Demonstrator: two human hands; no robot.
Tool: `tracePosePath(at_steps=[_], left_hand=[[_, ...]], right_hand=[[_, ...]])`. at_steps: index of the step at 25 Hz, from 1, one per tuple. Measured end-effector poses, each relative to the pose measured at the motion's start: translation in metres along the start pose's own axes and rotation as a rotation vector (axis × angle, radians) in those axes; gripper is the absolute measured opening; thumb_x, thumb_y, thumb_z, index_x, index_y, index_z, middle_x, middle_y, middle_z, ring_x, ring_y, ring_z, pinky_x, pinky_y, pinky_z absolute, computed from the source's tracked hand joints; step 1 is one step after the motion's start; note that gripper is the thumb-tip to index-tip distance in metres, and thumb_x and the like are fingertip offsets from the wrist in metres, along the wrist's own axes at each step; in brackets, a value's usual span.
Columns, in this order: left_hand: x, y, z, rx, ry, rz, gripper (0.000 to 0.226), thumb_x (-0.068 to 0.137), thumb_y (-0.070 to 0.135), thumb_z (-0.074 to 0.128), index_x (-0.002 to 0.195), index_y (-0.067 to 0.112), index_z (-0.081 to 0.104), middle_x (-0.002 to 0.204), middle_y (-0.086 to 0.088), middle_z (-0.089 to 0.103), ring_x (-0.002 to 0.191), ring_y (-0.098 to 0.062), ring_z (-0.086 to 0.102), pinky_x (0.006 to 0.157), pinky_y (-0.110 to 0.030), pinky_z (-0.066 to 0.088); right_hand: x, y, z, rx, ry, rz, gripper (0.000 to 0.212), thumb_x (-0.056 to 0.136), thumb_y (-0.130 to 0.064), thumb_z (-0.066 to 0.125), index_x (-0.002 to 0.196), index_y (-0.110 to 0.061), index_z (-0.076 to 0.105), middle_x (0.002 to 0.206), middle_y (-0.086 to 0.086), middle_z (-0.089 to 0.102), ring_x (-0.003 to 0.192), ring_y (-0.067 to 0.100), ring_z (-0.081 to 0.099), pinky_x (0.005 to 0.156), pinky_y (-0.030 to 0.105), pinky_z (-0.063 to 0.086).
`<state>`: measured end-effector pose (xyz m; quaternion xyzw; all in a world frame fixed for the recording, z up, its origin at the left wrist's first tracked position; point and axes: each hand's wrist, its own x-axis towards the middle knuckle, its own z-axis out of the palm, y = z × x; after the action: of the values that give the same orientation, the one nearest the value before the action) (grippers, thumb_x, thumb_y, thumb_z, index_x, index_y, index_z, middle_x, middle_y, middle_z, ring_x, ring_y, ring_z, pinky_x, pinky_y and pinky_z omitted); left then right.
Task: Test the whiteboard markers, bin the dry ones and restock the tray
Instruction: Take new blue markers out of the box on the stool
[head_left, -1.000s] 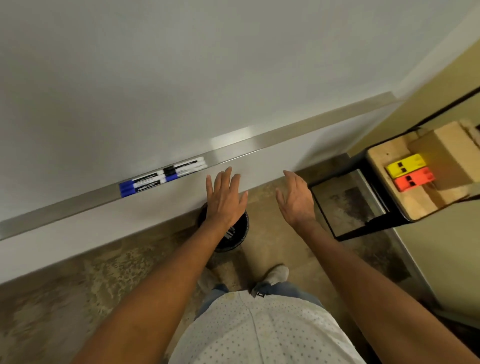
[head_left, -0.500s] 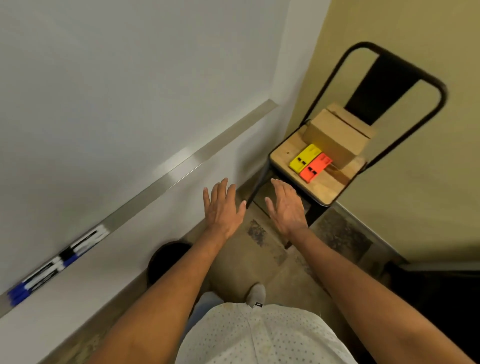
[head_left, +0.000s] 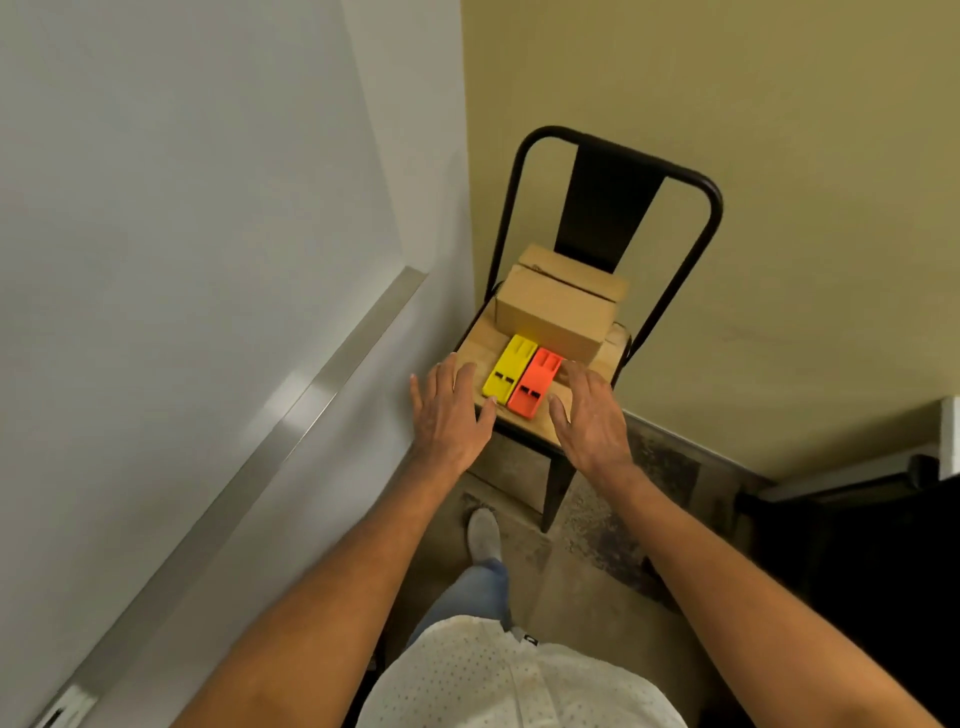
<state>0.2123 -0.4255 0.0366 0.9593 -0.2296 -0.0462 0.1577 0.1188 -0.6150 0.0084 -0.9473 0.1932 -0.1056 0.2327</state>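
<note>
Item: yellow pack (head_left: 509, 368) and orange pack (head_left: 534, 383), lying flat and touching side by side at the front of the wooden seat of a black metal chair (head_left: 613, 208). Judged to be the restock marker packs; contents are not showing.

Handling: both are looking light, rigid and smooth-faced, so probably a little slippery. Pinching across the long edges, thumb one side and fingers the other, is looking like the safest hold.

Hands: left hand (head_left: 451, 415) is hovering spread and empty just left of the yellow pack, thumb tip near its front corner. Right hand (head_left: 589, 415) is hovering spread and empty just right of the orange pack. Neither is gripping anything.

Containers: cardboard box (head_left: 553, 314) is sitting closed directly behind the packs; what is inside cannot be told.

Marker tray (head_left: 311, 400) is running along the whiteboard (head_left: 182, 182); its visible stretch is lying mostly bare, with something at the bottom-left end too cropped to identify.
</note>
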Motion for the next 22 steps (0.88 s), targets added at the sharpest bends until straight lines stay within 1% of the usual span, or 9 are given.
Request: tracePosePath(at_steps=[5, 8, 11, 15, 18, 22], left_hand=[[0.082, 0.019, 0.001, -0.013, 0.008, 0.101, 0.056, 0.098, 0.046, 0.056, 0.146, 0.020, 0.043, 0.155, -0.008, 0.039, 0.144, -0.027, 0.035, 0.124, -0.059, 0.015], [0.131, 0.026, 0.004, -0.022, -0.029, 0.147, 0.058, 0.098, 0.047, 0.053, 0.148, 0.020, 0.040, 0.157, -0.008, 0.037, 0.145, -0.027, 0.034, 0.124, -0.059, 0.015], [0.168, 0.030, 0.008, -0.033, -0.061, 0.182, 0.060, 0.098, 0.048, 0.053, 0.149, 0.020, 0.039, 0.158, -0.008, 0.035, 0.146, -0.028, 0.032, 0.124, -0.055, 0.021], [0.205, 0.034, 0.015, -0.146, -0.142, 0.159, 0.063, 0.098, 0.044, 0.057, 0.151, 0.018, 0.036, 0.160, -0.007, 0.032, 0.146, -0.027, 0.031, 0.119, -0.044, 0.035], [0.226, 0.037, 0.021, -0.249, -0.231, 0.120, 0.064, 0.098, 0.039, 0.059, 0.152, 0.018, 0.031, 0.160, -0.005, 0.028, 0.145, -0.026, 0.031, 0.115, -0.042, 0.039], [0.238, 0.041, 0.026, -0.293, -0.310, 0.102, 0.063, 0.098, 0.034, 0.061, 0.151, 0.020, 0.031, 0.157, -0.003, 0.031, 0.141, -0.025, 0.035, 0.107, -0.041, 0.042]], right_hand=[[0.058, 0.014, -0.005, 0.033, 0.029, 0.113, 0.052, 0.103, -0.033, 0.055, 0.151, -0.018, 0.041, 0.146, 0.009, 0.052, 0.134, 0.026, 0.047, 0.114, 0.044, 0.043], [0.093, 0.023, -0.003, 0.041, 0.042, 0.162, 0.052, 0.105, -0.035, 0.053, 0.152, -0.018, 0.040, 0.149, 0.009, 0.050, 0.137, 0.026, 0.045, 0.116, 0.044, 0.041], [0.120, 0.029, 0.001, 0.027, 0.060, 0.184, 0.051, 0.105, -0.035, 0.052, 0.152, -0.017, 0.041, 0.150, 0.008, 0.049, 0.138, 0.026, 0.044, 0.117, 0.042, 0.039], [0.149, 0.037, 0.006, -0.003, 0.033, 0.246, 0.054, 0.103, -0.034, 0.054, 0.152, -0.016, 0.040, 0.150, 0.009, 0.048, 0.137, 0.029, 0.045, 0.117, 0.046, 0.041], [0.165, 0.047, 0.011, -0.044, -0.024, 0.274, 0.058, 0.102, -0.037, 0.055, 0.154, -0.017, 0.037, 0.153, 0.009, 0.044, 0.139, 0.030, 0.042, 0.118, 0.047, 0.039], [0.172, 0.056, 0.018, -0.094, -0.101, 0.285, 0.061, 0.102, -0.044, 0.055, 0.156, -0.021, 0.036, 0.157, 0.006, 0.041, 0.144, 0.029, 0.037, 0.120, 0.048, 0.038]])
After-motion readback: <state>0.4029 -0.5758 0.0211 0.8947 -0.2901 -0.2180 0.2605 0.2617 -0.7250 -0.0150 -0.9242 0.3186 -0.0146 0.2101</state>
